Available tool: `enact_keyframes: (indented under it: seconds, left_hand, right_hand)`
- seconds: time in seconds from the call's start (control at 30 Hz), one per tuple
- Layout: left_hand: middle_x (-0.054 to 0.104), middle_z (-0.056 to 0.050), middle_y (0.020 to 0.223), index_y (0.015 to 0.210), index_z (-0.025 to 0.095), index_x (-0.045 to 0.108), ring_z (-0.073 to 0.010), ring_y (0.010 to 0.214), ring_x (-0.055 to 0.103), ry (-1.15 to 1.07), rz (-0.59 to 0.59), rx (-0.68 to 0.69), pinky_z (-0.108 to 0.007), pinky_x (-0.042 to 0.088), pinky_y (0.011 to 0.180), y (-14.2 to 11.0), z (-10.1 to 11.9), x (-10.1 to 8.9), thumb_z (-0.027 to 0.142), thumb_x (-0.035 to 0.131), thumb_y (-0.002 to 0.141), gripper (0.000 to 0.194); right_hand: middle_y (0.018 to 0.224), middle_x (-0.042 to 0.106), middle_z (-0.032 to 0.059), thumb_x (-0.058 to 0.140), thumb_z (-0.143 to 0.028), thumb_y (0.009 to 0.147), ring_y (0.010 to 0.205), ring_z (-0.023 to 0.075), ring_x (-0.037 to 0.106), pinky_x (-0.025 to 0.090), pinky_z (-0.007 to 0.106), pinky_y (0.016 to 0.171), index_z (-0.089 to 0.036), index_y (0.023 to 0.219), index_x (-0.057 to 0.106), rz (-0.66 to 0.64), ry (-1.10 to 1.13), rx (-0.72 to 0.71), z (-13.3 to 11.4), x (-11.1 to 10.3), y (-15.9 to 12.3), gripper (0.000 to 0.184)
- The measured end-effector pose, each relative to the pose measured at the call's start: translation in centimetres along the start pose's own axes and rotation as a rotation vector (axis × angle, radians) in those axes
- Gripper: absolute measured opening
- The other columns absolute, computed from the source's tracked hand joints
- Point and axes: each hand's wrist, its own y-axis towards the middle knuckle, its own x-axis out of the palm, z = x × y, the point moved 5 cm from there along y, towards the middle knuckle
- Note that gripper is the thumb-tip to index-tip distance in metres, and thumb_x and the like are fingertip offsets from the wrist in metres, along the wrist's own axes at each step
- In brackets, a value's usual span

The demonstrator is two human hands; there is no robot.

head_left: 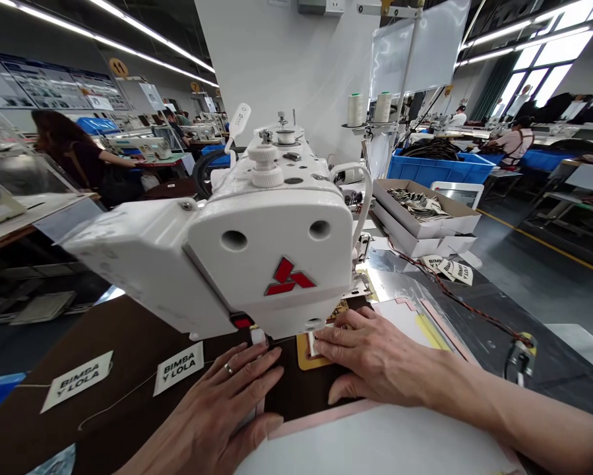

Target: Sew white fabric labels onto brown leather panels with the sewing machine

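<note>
A white sewing machine (271,244) with a red three-diamond emblem stands before me over dark brown fabric (142,330). My left hand (227,402), a ring on one finger, lies flat with its fingers stretched towards the machine. Just beyond its fingertips is a small white piece (258,335) under the head. My right hand (375,356) lies on the work with its thumb apart, fingertips touching a small white block on a yellow plate (303,353). Two white labels printed BIMBA Y LOLA, one (180,368) nearer my left hand and another (78,380) further left, trail thread on the fabric.
A pink-edged white sheet (375,442) lies under my wrists. At right are a carton (425,227) of labels, loose labels (462,272), a twisted cable (454,297) and a blue bin (439,168). Thread cones (355,111) stand behind. Another person (73,155) sits at left.
</note>
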Motion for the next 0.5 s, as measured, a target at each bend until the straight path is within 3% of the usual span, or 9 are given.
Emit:
enact_keyframes:
  seconds: [0.5]
  left_hand:
    - [0.061, 0.002, 0.152, 0.142, 0.025, 0.067, -0.0247, 0.134, 0.063, -0.018, -0.031, -0.030, -0.036, 0.055, 0.108, -0.04, -0.16, -0.30, 0.050, 0.068, 0.099, 0.049]
  right_hand:
    - [0.152, 0.063, 0.0028, 0.046, -0.068, 0.107, 0.122, 0.0271, 0.059, 0.045, 0.046, 0.100, -0.025, 0.148, 0.060, 0.027, -0.033, -0.020, -0.24, -0.28, -0.21, 0.061]
